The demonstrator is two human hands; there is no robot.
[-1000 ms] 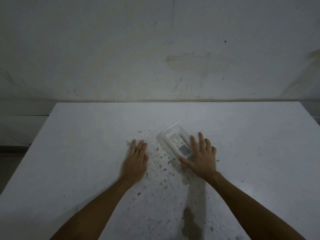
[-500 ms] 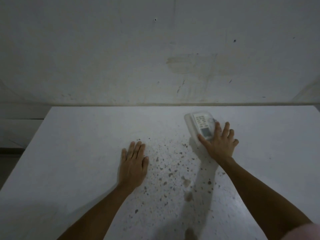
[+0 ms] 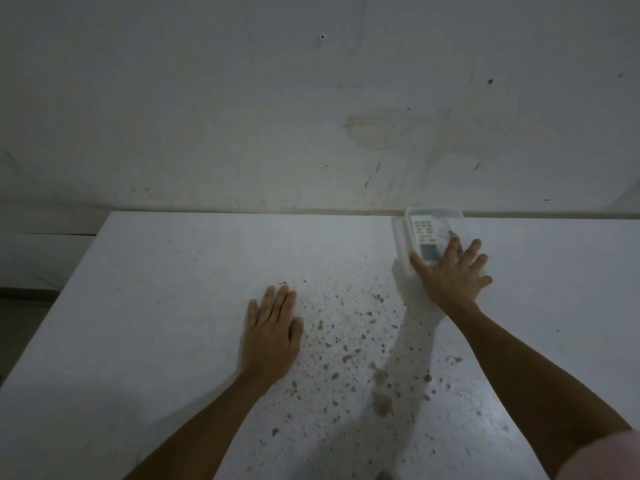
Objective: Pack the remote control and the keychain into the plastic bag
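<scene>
A clear plastic bag (image 3: 438,215) lies at the table's far edge, right of centre. Inside it is the white remote control (image 3: 424,233), buttons and screen facing up, and beside the remote a small metal keychain (image 3: 447,233). My right hand (image 3: 450,277) lies over the near end of the bag, thumb along the remote's left side and fingers spread across its right side. It hides the bag's near end. My left hand (image 3: 272,327) rests flat and empty on the table, fingers together, well to the left of the bag.
The white speckled table (image 3: 166,306) ends at a stained wall (image 3: 311,116) directly behind the bag. The table's left edge drops to a ledge and dark floor (image 3: 20,306).
My right hand has slid the bag with the remote away from me and to the right, from mid-table to the far edge by the wall. My left hand stayed flat.
</scene>
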